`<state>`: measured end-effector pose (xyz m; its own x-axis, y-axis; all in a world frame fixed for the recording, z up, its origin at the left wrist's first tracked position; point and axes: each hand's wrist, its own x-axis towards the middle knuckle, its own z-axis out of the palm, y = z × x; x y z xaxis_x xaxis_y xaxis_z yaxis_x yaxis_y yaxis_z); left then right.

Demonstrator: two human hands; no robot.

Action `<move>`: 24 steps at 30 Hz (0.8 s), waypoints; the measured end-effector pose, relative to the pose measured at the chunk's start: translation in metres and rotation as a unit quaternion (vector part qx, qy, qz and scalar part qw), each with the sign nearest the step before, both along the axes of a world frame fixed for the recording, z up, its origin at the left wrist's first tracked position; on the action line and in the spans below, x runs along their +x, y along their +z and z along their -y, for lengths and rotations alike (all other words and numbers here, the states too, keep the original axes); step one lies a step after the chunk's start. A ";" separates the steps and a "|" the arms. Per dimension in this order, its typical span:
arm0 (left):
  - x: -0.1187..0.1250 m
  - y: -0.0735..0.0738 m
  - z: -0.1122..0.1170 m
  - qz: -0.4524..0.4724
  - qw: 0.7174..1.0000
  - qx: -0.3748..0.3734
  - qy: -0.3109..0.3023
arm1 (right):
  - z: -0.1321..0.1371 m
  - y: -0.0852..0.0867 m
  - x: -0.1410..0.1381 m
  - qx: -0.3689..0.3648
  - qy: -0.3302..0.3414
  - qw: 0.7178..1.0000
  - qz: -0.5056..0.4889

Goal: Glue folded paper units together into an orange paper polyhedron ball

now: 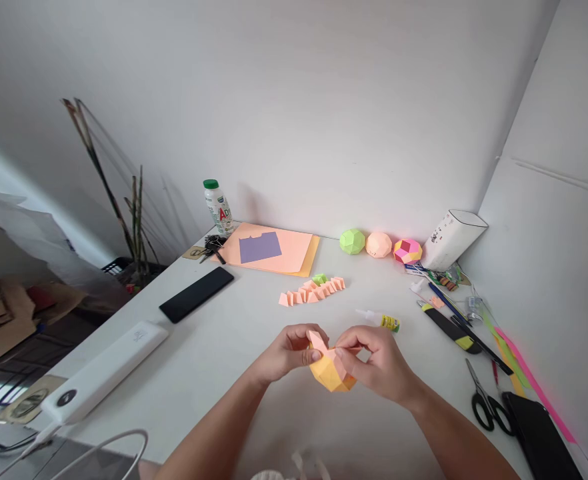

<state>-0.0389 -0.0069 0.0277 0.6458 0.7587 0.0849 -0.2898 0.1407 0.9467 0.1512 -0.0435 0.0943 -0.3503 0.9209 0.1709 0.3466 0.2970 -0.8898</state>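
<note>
Both my hands meet over the white table (224, 347), just in front of me. Between them is a half-built paper ball (330, 375) made of orange and pale pink folded pieces. My left hand (289, 352) pinches its left side with closed fingers. My right hand (374, 363) grips the right side, with thumb and forefinger pinching a pink flap at the top. A row of small pink folded paper pieces (313, 292) lies on the table beyond my hands, with one green piece (319, 279) among them. A small glue tube (381, 321) lies right of them.
Three finished paper balls stand by the wall: green (352, 241), pink (379, 245) and multicoloured (407, 251). Coloured paper sheets (274, 250), a bottle (218, 208), keys, a black phone (197, 294) and a white power strip (107, 370) lie left. Scissors (485, 400), a cutter, pens and paper strips lie right.
</note>
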 end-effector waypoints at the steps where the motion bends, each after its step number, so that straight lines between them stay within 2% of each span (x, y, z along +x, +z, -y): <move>1: 0.000 0.000 0.000 0.003 1.000 0.000 0.000 | 0.001 0.001 -0.001 0.009 -0.003 1.000 0.000; 10: 0.001 -0.001 0.000 0.009 1.000 -0.012 0.003 | 0.004 -0.001 -0.005 0.018 -0.044 0.999 0.003; 24: 0.004 -0.003 0.002 0.056 0.998 -0.036 -0.002 | 0.008 -0.006 -0.010 -0.011 -0.078 0.997 -0.016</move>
<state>-0.0345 -0.0088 0.0243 0.6391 0.7623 0.1021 -0.3921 0.2087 0.8959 0.1417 -0.0513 0.0880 -0.1973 0.9673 0.1591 0.3586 0.2223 -0.9066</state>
